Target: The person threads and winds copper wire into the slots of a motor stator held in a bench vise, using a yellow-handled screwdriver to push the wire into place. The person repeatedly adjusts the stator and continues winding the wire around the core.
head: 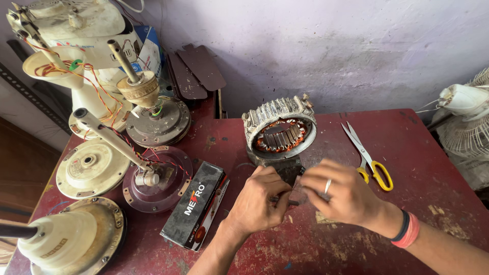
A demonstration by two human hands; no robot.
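Both hands are working close to the lens at the middle of the worn red table (433, 153): the left hand (260, 201) and the right hand (338, 196) are pinching a small dark flat piece (289, 173) between their fingertips, each closed on one side of it. It is sitting just above the tabletop, right in front of the fan stator (279, 131). Its exact shape is hard to make out, but its long axis seems to be running left to right, from hand to hand, with its flat face tilting up toward the camera. Holding it well probably means keeping light, even fingertip pressure and staying low over the table. Outward, yellow-handled scissors (368, 158) are lying right of the stator, a dark carton (196, 206) left, and fan motor housings (91, 168) are crowding the left edge.
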